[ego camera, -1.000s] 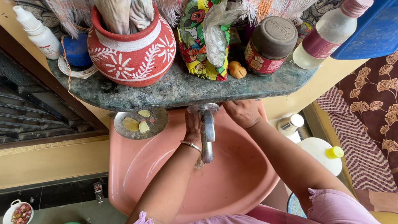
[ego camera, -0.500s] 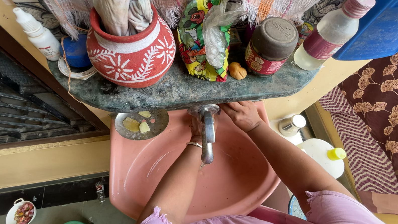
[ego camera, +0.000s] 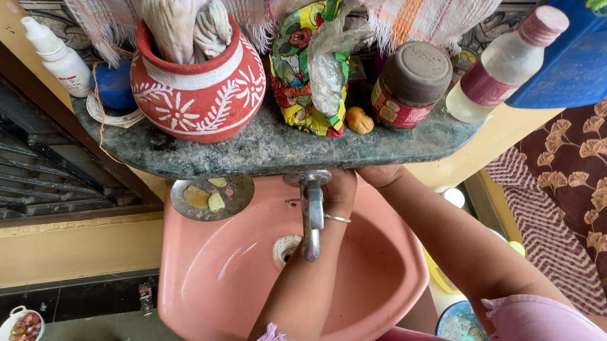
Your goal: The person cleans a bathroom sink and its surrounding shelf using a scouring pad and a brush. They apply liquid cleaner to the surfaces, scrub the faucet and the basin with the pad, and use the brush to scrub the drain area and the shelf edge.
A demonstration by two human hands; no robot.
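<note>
View from above of a pink washbasin (ego camera: 203,298) fixed below a mottled stone shelf (ego camera: 255,149). Both forearms reached up over the basin to the metal tap (ego camera: 311,216), which projected from under the shelf edge above the drain (ego camera: 286,250). The left hand (ego camera: 339,193), a thin bangle (ego camera: 337,219) at its wrist, lay against the right side of the tap near its base; the right hand (ego camera: 381,176) sat just beside it, tucked beneath the shelf. Whether either hand was clenched or loose could not be told, the fingers being hidden. A round soap dish (ego camera: 212,197) with yellow slivers stood left of the tap. On the shelf stood a red painted pot (ego camera: 199,91), a brown-lidded jar (ego camera: 409,86) and a clear bottle (ego camera: 499,69).
</note>
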